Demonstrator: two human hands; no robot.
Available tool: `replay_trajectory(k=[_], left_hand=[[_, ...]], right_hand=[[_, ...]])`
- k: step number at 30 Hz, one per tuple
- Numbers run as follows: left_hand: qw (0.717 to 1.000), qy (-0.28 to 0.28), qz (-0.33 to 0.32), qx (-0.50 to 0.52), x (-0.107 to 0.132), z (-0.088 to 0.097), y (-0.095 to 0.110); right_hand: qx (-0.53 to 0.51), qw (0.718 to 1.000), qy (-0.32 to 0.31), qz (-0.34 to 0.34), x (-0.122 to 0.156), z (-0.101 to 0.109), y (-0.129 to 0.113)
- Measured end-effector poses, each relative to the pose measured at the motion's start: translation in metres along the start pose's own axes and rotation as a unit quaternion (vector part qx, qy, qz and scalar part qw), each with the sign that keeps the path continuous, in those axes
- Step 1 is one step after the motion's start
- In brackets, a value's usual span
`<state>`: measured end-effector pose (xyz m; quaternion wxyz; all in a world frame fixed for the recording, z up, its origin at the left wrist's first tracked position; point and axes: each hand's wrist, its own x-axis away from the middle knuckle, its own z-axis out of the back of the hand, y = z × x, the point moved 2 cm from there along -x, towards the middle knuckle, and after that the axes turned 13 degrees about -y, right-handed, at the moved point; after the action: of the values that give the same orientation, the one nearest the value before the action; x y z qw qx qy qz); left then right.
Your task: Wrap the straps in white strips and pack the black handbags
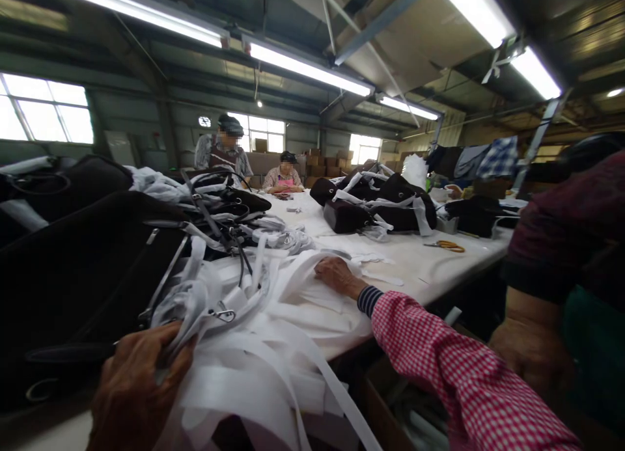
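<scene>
our left hand (pixel 134 379) curls closed around a bunch of flat white fabric straps (pixel 254 347) beside the big black bag (pixel 83 275); our right hand (pixel 336 275), arm out in a red checked sleeve (pixel 449 366), lies flat and open on the straps further from that bag, gripping nothing; the straps spill over the white table's (pixel 439 262) near edge; beyond the right hand the top is bare up to orange-handled scissors (pixel 446 245).

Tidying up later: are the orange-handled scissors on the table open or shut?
Shut, it seems: the scissors lie flat on the white table, handles together; the blades are too small to confirm.
</scene>
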<state>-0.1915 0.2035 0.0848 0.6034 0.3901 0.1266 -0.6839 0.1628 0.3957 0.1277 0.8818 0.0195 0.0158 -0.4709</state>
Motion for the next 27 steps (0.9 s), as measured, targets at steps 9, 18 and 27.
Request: replay_trajectory(k=[9, 18, 27], left_hand=[[0.932, -0.084, 0.263, 0.234, -0.03, 0.063, 0.035], [0.753, -0.112, 0.284, 0.583, -0.043, 0.081, 0.094], [0.706, -0.177, 0.255, 0.637, -0.029, 0.079, 0.108]], right_hand=[[-0.221, 0.974, 0.051, -0.01, 0.048, 0.02, -0.006], [-0.694, 0.72, 0.015, -0.009, 0.085, 0.057, -0.012], [-0.779, 0.626, 0.003, 0.027, 0.106, 0.069, -0.107]])
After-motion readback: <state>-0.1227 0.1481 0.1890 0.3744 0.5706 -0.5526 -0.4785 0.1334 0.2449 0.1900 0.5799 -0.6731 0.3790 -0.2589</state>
